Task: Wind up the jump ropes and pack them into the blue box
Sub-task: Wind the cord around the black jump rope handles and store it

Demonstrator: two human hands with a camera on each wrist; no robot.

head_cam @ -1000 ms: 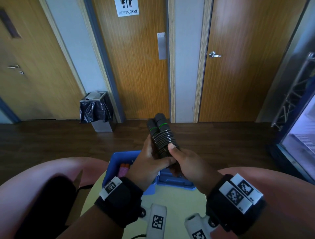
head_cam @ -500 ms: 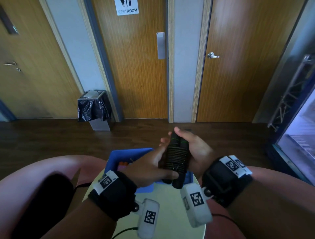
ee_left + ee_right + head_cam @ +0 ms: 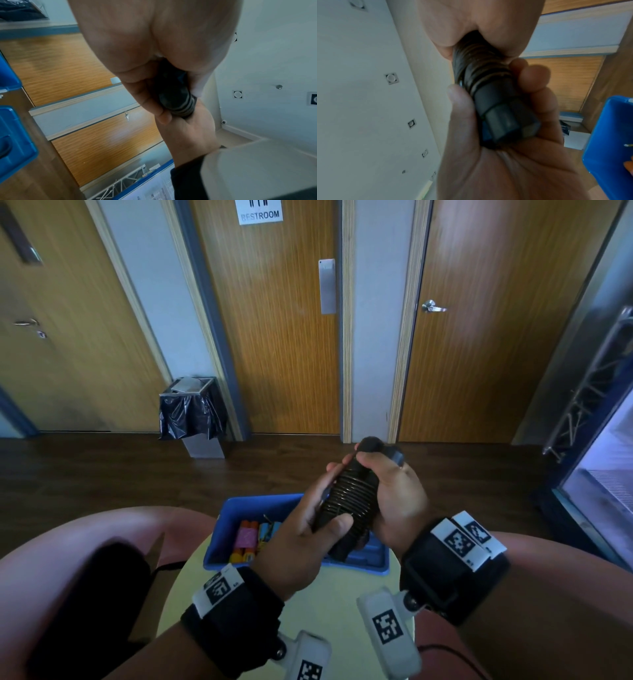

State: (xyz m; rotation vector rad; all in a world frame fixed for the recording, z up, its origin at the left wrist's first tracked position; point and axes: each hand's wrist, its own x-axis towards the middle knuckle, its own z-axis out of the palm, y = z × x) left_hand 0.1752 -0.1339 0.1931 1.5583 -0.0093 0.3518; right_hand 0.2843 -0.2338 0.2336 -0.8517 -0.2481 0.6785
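A black jump rope (image 3: 349,501) with its cord coiled tightly round both handles is held tilted above the blue box (image 3: 239,501). My left hand (image 3: 305,529) grips the bundle's lower half, thumb across the coils. My right hand (image 3: 390,491) grips the upper half, thumb over the handle ends. The right wrist view shows the black rope (image 3: 489,94) between my right fingers (image 3: 534,75) and thumb. The left wrist view shows the coiled bundle (image 3: 176,100) inside my left hand's curled fingers (image 3: 154,106). A wound orange, pink and blue rope (image 3: 251,537) lies in the box.
The box stands on a small round pale table (image 3: 329,594) between pink chair parts (image 3: 68,559). Beyond lie dark wood floor, a bin with a black bag (image 3: 191,412), wooden doors (image 3: 274,337) and a metal truss (image 3: 589,385) at the right.
The bundle was turned from upright to tilted and brought lower over the box. My right hand shifted from its lower end up to its upper end; my left hand kept its hold.
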